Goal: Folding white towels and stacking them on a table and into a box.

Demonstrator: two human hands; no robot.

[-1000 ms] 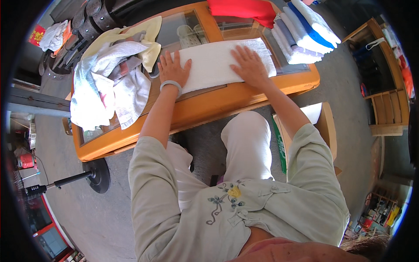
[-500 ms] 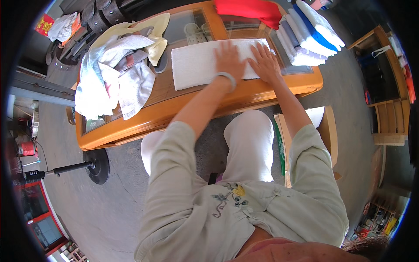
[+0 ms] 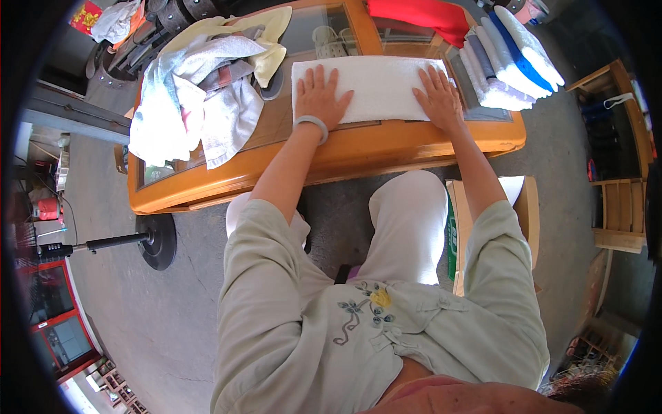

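A white towel (image 3: 383, 90), folded into a long flat rectangle, lies along the near side of a glass-topped wooden table (image 3: 345, 160). My left hand (image 3: 321, 100), a pale bangle at its wrist, presses flat on the towel's left end with fingers spread. On the right end rests my right hand (image 3: 440, 102), palm down and fingers apart. Neither hand grips anything. To the left sits a loose heap of crumpled towels (image 3: 207, 90), white, yellow and grey. A stack of folded towels (image 3: 510, 62), white, grey and blue, stands at the table's right end.
Red cloth (image 3: 420, 17) lies at the table's far edge. Beneath the table's right side, by my knee, is an open cardboard box (image 3: 527, 214). A round black stand base (image 3: 157, 241) is on the floor at left. Wooden furniture (image 3: 617, 207) stands far right.
My left hand has slid left from the towel's middle to its left end. The right hand stays near the right end. The towel looks flatter and straighter, and the whole view has shifted slightly.
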